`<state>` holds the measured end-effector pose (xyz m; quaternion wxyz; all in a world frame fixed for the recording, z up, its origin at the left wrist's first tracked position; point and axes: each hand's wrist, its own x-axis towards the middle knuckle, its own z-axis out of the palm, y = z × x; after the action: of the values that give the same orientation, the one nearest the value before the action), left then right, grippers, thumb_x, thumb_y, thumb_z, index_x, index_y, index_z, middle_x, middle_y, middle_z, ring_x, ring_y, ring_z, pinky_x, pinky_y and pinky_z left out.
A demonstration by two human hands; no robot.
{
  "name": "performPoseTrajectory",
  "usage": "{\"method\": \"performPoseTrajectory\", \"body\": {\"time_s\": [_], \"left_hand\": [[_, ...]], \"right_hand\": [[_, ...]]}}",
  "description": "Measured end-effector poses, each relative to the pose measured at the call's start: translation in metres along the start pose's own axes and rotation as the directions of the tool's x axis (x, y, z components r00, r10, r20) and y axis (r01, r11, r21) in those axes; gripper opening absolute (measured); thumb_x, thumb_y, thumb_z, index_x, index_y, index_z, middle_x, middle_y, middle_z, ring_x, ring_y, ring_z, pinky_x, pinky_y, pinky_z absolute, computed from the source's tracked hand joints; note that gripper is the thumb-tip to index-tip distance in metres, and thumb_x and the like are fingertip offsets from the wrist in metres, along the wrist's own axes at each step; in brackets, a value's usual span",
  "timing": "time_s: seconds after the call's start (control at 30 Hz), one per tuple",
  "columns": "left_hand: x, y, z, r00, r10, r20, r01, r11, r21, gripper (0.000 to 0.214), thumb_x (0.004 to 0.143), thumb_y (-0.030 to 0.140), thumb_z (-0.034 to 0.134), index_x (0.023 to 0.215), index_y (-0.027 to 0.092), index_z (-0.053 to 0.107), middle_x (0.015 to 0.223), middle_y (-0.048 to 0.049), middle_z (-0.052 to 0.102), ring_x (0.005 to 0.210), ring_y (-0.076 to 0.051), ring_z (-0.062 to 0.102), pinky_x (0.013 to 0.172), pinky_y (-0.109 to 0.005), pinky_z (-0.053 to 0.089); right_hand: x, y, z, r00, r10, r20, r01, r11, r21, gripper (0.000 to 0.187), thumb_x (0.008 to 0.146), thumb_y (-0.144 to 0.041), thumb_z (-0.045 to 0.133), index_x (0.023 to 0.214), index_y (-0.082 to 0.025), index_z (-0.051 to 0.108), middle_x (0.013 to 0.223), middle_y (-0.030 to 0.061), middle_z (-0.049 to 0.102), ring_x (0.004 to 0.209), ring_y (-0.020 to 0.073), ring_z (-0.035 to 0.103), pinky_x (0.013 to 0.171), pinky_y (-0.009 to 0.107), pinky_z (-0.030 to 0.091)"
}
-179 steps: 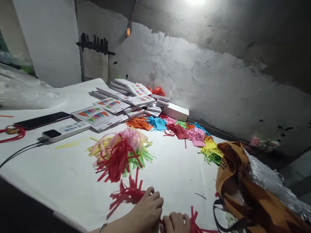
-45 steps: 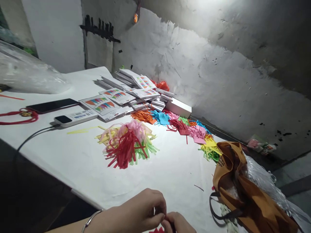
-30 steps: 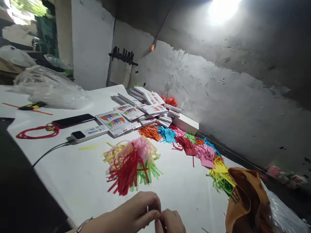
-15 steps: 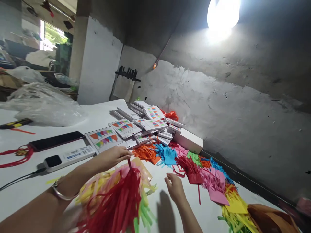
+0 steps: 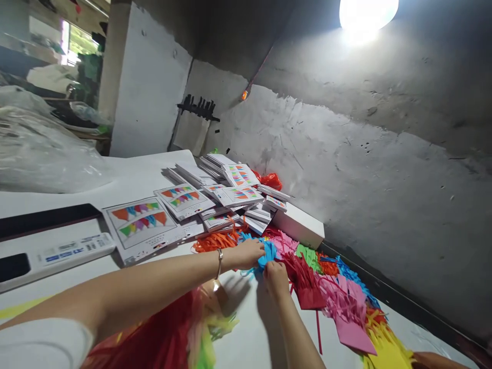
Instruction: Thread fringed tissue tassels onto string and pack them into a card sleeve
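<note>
A bundle of blue fringed paper lies in the row of coloured bundles, with both my hands at it. My left hand reaches over its left side, fingers closed on the blue strips. At its lower edge my right hand is pinched on the blue paper; the fingertips are partly hidden. Orange fringe lies to the left, a dark red fringed bundle to the right. Below my left forearm, a blurred red tassel lies over yellow and green strips.
Printed cards with bunting pictures are piled at the back. A white box stands by the wall. Pink fringe and yellow fringe continue rightwards. A white power bank-like device and a dark phone lie left.
My left hand has let go of the red tassel and moved right and forward to the blue fringed paper. My right hand has closed on its edge. The view has shifted a little.
</note>
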<state>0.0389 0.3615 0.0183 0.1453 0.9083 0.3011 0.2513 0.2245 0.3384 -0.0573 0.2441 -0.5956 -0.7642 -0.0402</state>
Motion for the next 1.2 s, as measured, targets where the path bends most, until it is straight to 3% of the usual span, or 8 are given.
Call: {"method": "performPoseTrajectory", "body": {"time_s": [0.1,0.2,0.3,0.6,0.73,0.87,1.07,1.2], "left_hand": [[0.019,-0.006,0.019,0.998,-0.042,0.056,0.045,0.998,-0.052,0.021,0.096,0.033,0.062,0.106,0.015,0.066,0.111,-0.0073,0.067,0.1,-0.021,0.064,0.091,-0.044,0.053],[0.029,-0.004,0.034,0.989,-0.129,0.067,0.138,0.976,-0.166,0.024,0.097,0.034,0.061,0.111,0.015,0.065,0.112,-0.0068,0.067,0.096,-0.022,0.066,0.085,-0.04,0.057],[0.03,0.001,0.042,0.971,-0.217,0.103,0.238,0.924,-0.3,0.027,0.097,0.035,0.061,0.112,0.013,0.064,0.109,-0.006,0.067,0.092,-0.021,0.067,0.079,-0.038,0.059],[0.003,0.018,0.028,0.944,-0.288,0.161,0.328,0.762,-0.558,0.023,0.097,0.036,0.06,0.097,0.013,0.064,0.086,-0.0016,0.065,0.07,-0.014,0.062,0.064,-0.028,0.054],[-0.008,0.027,0.026,0.956,-0.284,0.08,0.273,0.747,-0.606,0.04,0.077,0.05,0.076,0.082,0.015,0.059,0.069,0.0037,0.053,0.066,-0.014,0.053,0.057,-0.025,0.04],[-0.013,0.035,0.027,0.959,-0.282,0.029,0.238,0.747,-0.62,0.053,0.07,0.065,0.072,0.075,0.017,0.053,0.066,0.0046,0.045,0.067,-0.014,0.043,0.056,-0.025,0.029],[-0.022,0.041,0.019,0.972,-0.204,0.119,0.233,0.749,-0.62,0.056,0.069,0.07,0.068,0.073,0.018,0.048,0.066,0.0062,0.039,0.064,-0.012,0.036,0.056,-0.025,0.027],[-0.028,0.043,0.01,0.972,-0.106,0.211,0.215,0.767,-0.604,0.05,0.071,0.063,0.069,0.068,0.018,0.049,0.064,0.0064,0.038,0.063,-0.012,0.035,0.055,-0.025,0.026]], "right_hand": [[-0.011,0.008,-0.023,0.988,-0.066,-0.14,0.076,0.995,0.069,0.023,0.097,-0.038,0.061,0.097,-0.016,0.066,0.099,0.0024,0.069,0.096,0.0185,0.066,0.094,0.044,0.05],[-0.023,0.006,-0.037,0.947,0.015,-0.321,0.041,0.985,0.166,0.032,0.102,-0.04,0.047,0.104,-0.014,0.065,0.105,0.0089,0.069,0.103,0.0225,0.064,0.096,0.045,0.047],[-0.032,-0.008,-0.043,0.919,0.112,-0.377,0.004,0.956,0.292,0.039,0.1,-0.045,0.046,0.104,-0.012,0.067,0.099,0.0133,0.071,0.093,0.0229,0.067,0.084,0.036,0.051],[-0.044,-0.048,-0.063,0.933,0.247,-0.262,-0.053,0.813,0.58,0.031,0.092,-0.032,0.051,0.102,-0.02,0.077,0.095,0.0063,0.078,0.084,0.0212,0.073,0.076,0.029,0.054],[-0.051,-0.048,-0.065,0.905,0.349,-0.243,-0.113,0.748,0.654,0.025,0.083,-0.036,0.061,0.089,-0.019,0.078,0.083,0.0057,0.078,0.075,0.0226,0.073,0.069,0.029,0.055],[-0.055,-0.051,-0.065,0.895,0.394,-0.211,-0.144,0.701,0.699,0.021,0.08,-0.037,0.064,0.081,-0.02,0.077,0.075,0.0038,0.076,0.07,0.0214,0.07,0.064,0.028,0.053],[-0.06,-0.055,-0.067,0.903,0.412,-0.121,-0.169,0.601,0.781,0.02,0.071,-0.037,0.073,0.071,-0.019,0.067,0.066,0.0003,0.067,0.062,0.0162,0.061,0.059,0.025,0.047],[-0.065,-0.051,-0.069,0.948,0.319,0.007,-0.178,0.512,0.84,0.027,0.065,-0.04,0.078,0.067,-0.018,0.063,0.061,-0.0015,0.062,0.059,0.0143,0.057,0.057,0.025,0.047]]}}
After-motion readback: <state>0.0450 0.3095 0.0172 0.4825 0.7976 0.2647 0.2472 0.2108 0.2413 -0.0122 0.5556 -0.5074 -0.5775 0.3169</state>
